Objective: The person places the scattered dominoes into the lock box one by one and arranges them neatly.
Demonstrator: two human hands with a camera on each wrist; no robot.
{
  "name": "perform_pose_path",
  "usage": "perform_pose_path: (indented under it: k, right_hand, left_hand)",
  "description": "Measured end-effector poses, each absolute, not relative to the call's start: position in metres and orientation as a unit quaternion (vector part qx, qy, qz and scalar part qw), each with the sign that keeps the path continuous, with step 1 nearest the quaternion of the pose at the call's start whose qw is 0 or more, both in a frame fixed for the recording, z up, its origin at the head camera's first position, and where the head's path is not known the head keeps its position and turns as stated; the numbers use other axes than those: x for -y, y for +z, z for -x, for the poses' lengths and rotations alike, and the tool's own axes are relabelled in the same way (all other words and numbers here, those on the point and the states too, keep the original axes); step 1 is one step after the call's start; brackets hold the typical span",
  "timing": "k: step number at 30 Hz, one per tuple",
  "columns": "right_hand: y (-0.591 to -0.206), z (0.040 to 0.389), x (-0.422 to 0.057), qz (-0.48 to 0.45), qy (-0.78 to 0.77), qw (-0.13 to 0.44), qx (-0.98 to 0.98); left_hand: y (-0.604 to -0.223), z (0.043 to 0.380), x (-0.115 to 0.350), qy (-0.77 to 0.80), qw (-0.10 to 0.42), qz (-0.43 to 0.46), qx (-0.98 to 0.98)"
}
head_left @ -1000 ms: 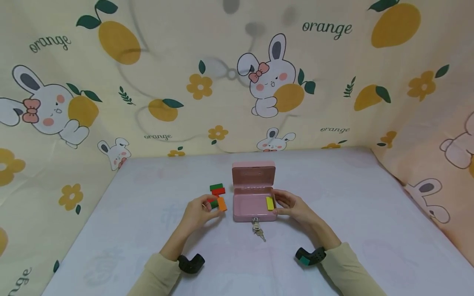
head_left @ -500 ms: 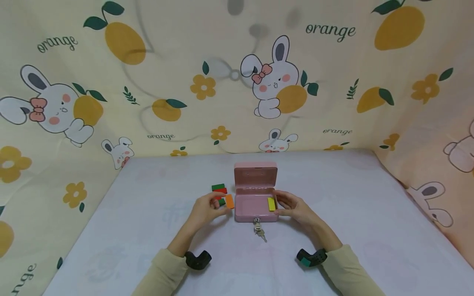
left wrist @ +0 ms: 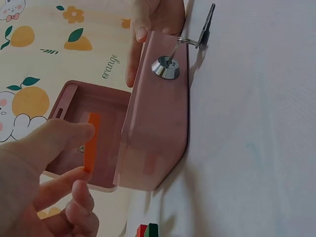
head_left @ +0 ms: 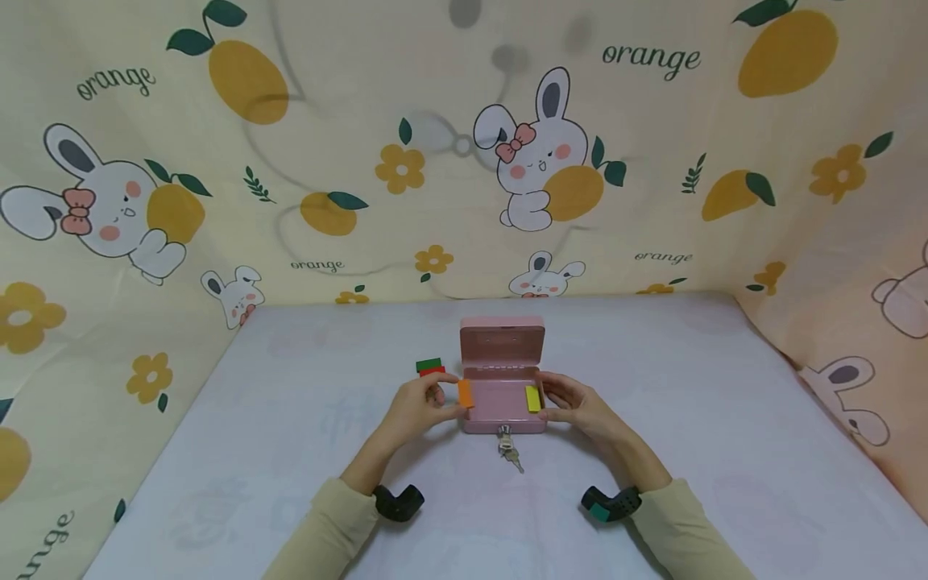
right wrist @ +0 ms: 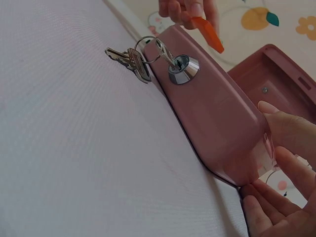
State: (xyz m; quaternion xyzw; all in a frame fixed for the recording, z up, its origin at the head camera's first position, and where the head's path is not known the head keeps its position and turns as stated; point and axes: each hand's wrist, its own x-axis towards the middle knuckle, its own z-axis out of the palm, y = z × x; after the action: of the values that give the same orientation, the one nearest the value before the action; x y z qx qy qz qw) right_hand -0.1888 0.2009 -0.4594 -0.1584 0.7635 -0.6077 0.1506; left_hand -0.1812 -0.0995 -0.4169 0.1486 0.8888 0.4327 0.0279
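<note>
A pink metal cash box [head_left: 500,403] stands on the table with its lid [head_left: 503,345] raised. In my left hand [head_left: 415,412], thumb and finger pinch an orange block [left wrist: 92,143] above the box's left rim. Inside, near the right wall, lies a yellow block [head_left: 532,399]. At the right side, my right hand [head_left: 583,407] grips the box, its thumb on the rim and its fingers against the outer wall in the right wrist view. Keys [right wrist: 131,61] hang on a ring from the front lock [right wrist: 183,69].
Left of the box lie a green block [head_left: 428,366] and a red block [head_left: 432,371], partly covered by the left hand. A white cloth covers the table [head_left: 638,362]. Behind it rises a curtain [head_left: 406,80] printed with rabbits and oranges.
My left hand has carried the orange block rightward from beside the loose blocks to the box's left rim. The right hand stays on the box.
</note>
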Motion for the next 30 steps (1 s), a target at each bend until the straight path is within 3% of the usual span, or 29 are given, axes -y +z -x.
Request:
perform_pose_path:
  k: [30]
  right_hand:
    - [-0.461,0.19,-0.202,0.154,-0.612,0.158,-0.76]
  left_hand:
    - [-0.418,0.193,0.066,0.444,0.056,-0.208,-0.87]
